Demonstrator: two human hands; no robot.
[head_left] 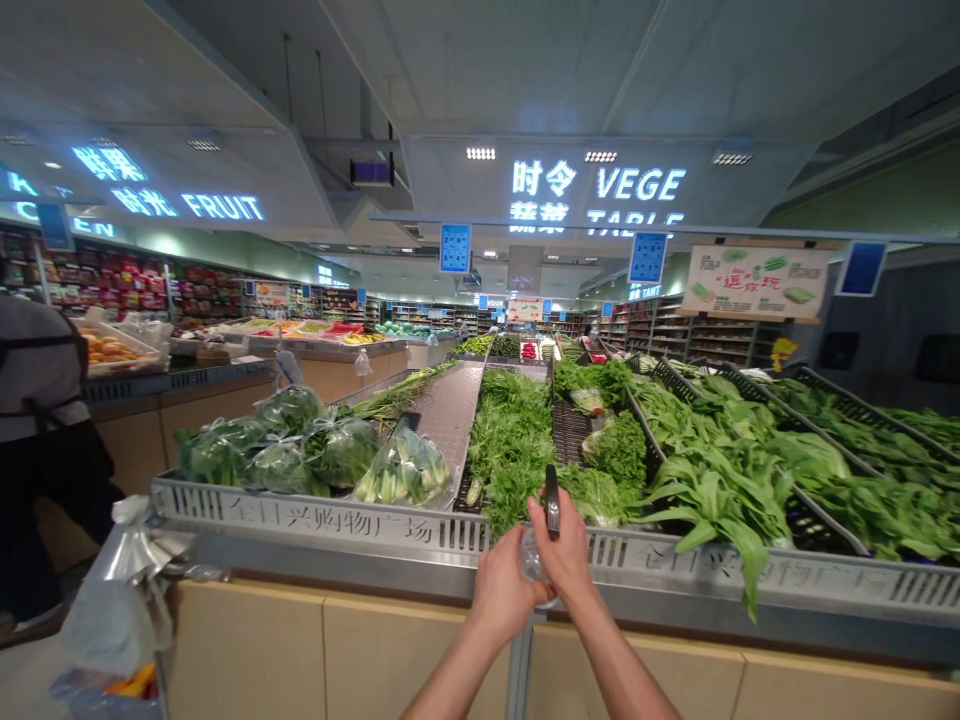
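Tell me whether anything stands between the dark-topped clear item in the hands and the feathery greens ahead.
Only the grey slotted front panel stands, low, between the dark-topped clear item and the feathery greens; above its edge, nothing visible is in the way.

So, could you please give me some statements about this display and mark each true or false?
1. The right hand holds a dark, elongated object. True.
2. The clear plastic bags of leafy greens lie right of that object. False: they lie to its left.
3. Long green leaves droop over the grey slotted front rail. True.
4. The left hand is far from the right hand. False: the hands are close together.
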